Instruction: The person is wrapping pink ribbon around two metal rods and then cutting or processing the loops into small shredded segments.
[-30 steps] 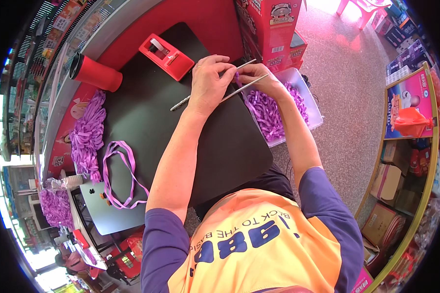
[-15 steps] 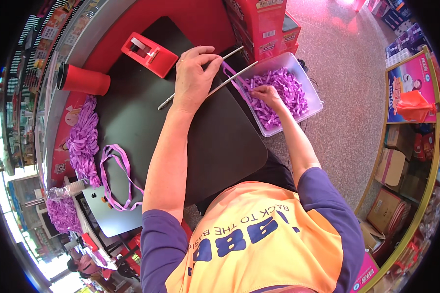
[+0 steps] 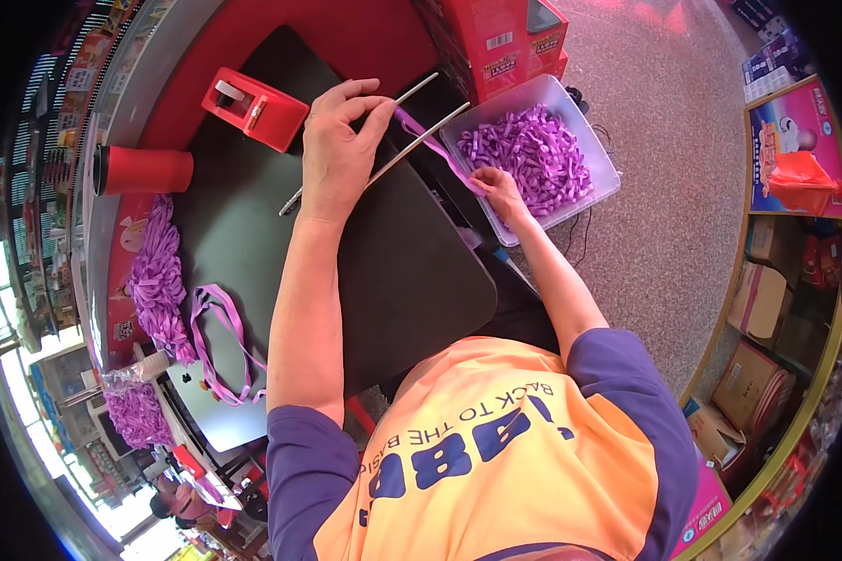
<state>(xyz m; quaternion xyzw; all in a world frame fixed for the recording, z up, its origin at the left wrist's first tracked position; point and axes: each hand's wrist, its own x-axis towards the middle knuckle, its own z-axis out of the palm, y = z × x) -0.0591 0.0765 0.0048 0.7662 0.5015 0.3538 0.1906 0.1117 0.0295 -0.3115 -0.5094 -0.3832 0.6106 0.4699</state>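
A flat purple ribbon [image 3: 440, 152] stretches slantwise between my two hands, above the table's right edge. My left hand [image 3: 335, 159] is raised over the black table, thumb and forefinger pinching the ribbon's upper end. Two thin metal rods [image 3: 423, 133] run beneath that hand and stick out to its right; whether the hand touches them is hidden. My right hand [image 3: 499, 194] pinches the ribbon's lower end beside a translucent plastic bin [image 3: 612, 179]. Heaped inside the bin are many short folded purple ribbon pieces [image 3: 533, 159].
On the black table [image 3: 393, 280] lie a red tape dispenser [image 3: 255, 109], a red cylinder [image 3: 145, 171], a thick purple ribbon bundle [image 3: 159, 271] and a loose ribbon loop [image 3: 225, 346]. Red cartons [image 3: 505, 47] stand behind the bin. A shelf [image 3: 748, 327] lines the right side.
The ribbon between my hands has gone from loosely looped to nearly straight. My right hand has drawn back from over the bin to its near left edge. The whole view has shifted slightly.
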